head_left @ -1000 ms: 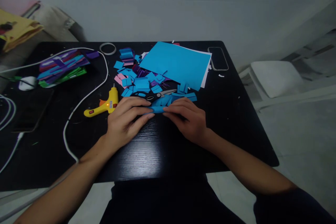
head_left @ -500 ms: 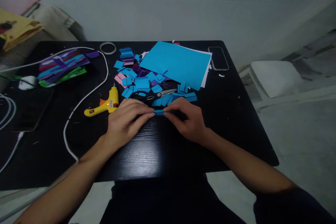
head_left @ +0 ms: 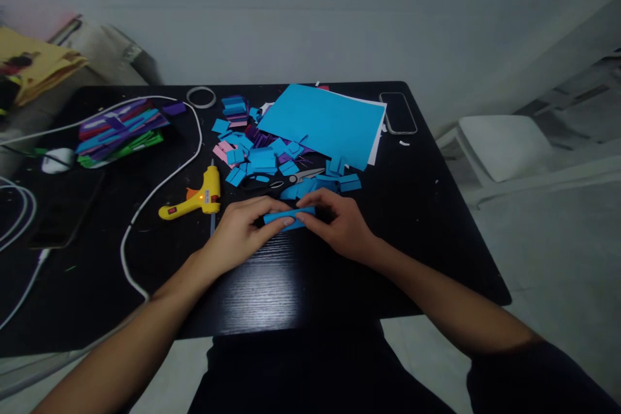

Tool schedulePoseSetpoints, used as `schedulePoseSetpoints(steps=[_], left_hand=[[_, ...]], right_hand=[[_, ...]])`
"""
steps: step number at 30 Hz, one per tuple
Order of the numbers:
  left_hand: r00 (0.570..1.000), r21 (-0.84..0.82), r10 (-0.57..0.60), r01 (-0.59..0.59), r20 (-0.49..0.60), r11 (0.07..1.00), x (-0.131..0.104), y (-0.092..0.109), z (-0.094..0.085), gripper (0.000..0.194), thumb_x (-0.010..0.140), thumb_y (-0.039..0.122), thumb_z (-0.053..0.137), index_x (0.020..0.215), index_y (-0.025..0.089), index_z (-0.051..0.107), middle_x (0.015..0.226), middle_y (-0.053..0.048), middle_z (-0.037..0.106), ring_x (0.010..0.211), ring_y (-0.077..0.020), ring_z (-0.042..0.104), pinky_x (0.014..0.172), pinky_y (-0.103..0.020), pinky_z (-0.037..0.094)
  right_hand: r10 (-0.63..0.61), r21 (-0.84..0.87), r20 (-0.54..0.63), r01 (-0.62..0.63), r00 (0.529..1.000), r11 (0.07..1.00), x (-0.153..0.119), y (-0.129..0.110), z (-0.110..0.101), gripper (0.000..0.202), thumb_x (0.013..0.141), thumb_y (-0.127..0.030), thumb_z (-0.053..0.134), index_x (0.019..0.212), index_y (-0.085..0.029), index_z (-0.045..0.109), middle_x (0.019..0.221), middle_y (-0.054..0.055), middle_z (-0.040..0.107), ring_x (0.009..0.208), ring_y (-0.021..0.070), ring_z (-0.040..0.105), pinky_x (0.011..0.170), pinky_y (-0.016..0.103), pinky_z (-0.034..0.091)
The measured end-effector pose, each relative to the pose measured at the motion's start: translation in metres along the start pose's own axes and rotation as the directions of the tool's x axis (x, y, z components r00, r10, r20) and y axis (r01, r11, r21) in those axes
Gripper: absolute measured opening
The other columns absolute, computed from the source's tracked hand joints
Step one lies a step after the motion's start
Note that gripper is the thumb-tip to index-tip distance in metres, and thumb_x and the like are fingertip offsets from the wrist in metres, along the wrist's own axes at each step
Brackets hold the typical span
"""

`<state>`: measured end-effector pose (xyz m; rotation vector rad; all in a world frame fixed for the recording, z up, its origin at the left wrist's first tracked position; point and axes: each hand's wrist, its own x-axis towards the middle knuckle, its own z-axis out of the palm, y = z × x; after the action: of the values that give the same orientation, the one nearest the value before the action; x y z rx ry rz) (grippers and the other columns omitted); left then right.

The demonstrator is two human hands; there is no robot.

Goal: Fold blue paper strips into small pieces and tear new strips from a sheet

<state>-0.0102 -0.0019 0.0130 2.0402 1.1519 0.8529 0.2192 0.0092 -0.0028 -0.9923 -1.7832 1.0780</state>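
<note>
Between both hands, low over the front part of the black table [head_left: 378, 284], is a small folded piece of blue paper [head_left: 290, 214]. My left hand [head_left: 245, 226] grips its left part, thumb on the near side and fingers behind. The right end is pinched by my right hand [head_left: 339, 223], the thumb pressing close to the left thumb. Just beyond the fingers lie scissors [head_left: 306, 175] and several small blue paper pieces [head_left: 262, 160], some with fold lines. A yellow hot glue gun [head_left: 196, 196] rests left of my left hand, its small light glowing.
Large blue sheets [head_left: 327, 123] lie at the back over white paper. A phone [head_left: 398, 113] is at the back right, a tape roll [head_left: 200, 98] at the back left. A bundle of coloured paper [head_left: 121, 129] and a white cable [head_left: 127, 233] occupy the left side.
The folded blue paper has tilted so that more of its face shows, and my thumbs have come closer together over it. The view has shifted slightly.
</note>
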Motion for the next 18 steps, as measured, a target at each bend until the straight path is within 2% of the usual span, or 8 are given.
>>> schedulePoseSetpoints(steps=[4, 6, 12, 18], left_hand=[[0.979, -0.097, -0.169, 0.18, 0.117, 0.979, 0.002, 0.001, 0.001, 0.026, 0.096, 0.044, 0.067, 0.097, 0.02, 0.076, 0.089, -0.002, 0.075, 0.08, -0.0169, 0.068, 0.067, -0.025, 0.052], [0.961, -0.126, -0.215, 0.238, 0.172, 0.963, 0.003, 0.002, 0.0, 0.03, 0.096, 0.047, 0.065, 0.094, 0.019, 0.075, 0.086, -0.002, 0.072, 0.077, -0.0164, 0.064, 0.066, -0.025, 0.05], [0.926, -0.153, -0.243, 0.295, 0.29, 0.943, 0.006, 0.0, -0.005, 0.032, 0.096, 0.048, 0.062, 0.087, 0.018, 0.072, 0.075, 0.001, 0.062, 0.069, -0.0136, 0.054, 0.063, -0.025, 0.044], [0.92, -0.19, -0.263, 0.325, 0.292, 0.926, 0.008, -0.006, -0.013, 0.033, 0.095, 0.048, 0.063, 0.084, 0.018, 0.068, 0.07, 0.002, 0.056, 0.064, -0.0126, 0.049, 0.059, -0.024, 0.04]], right_hand=[[0.049, 0.017, 0.042, -0.05, 0.998, 0.999, -0.001, 0.001, 0.002, 0.014, 0.09, -0.027, 0.074, 0.104, -0.022, 0.072, 0.099, 0.003, 0.079, 0.089, 0.0176, 0.073, 0.081, 0.032, 0.056], [0.082, 0.036, 0.068, -0.085, 0.994, 0.996, 0.0, 0.002, 0.003, 0.014, 0.09, -0.027, 0.075, 0.102, -0.021, 0.073, 0.097, 0.002, 0.078, 0.084, 0.0162, 0.071, 0.077, 0.031, 0.054], [0.198, 0.178, 0.159, -0.226, 0.967, 0.958, 0.006, 0.005, -0.003, 0.018, 0.085, -0.032, 0.079, 0.098, -0.019, 0.074, 0.09, 0.002, 0.076, 0.075, 0.0143, 0.069, 0.069, 0.028, 0.054], [0.213, 0.191, 0.164, -0.243, 0.963, 0.951, 0.014, 0.009, -0.012, 0.018, 0.086, -0.032, 0.079, 0.097, -0.018, 0.074, 0.086, 0.002, 0.076, 0.075, 0.0154, 0.07, 0.07, 0.03, 0.056]])
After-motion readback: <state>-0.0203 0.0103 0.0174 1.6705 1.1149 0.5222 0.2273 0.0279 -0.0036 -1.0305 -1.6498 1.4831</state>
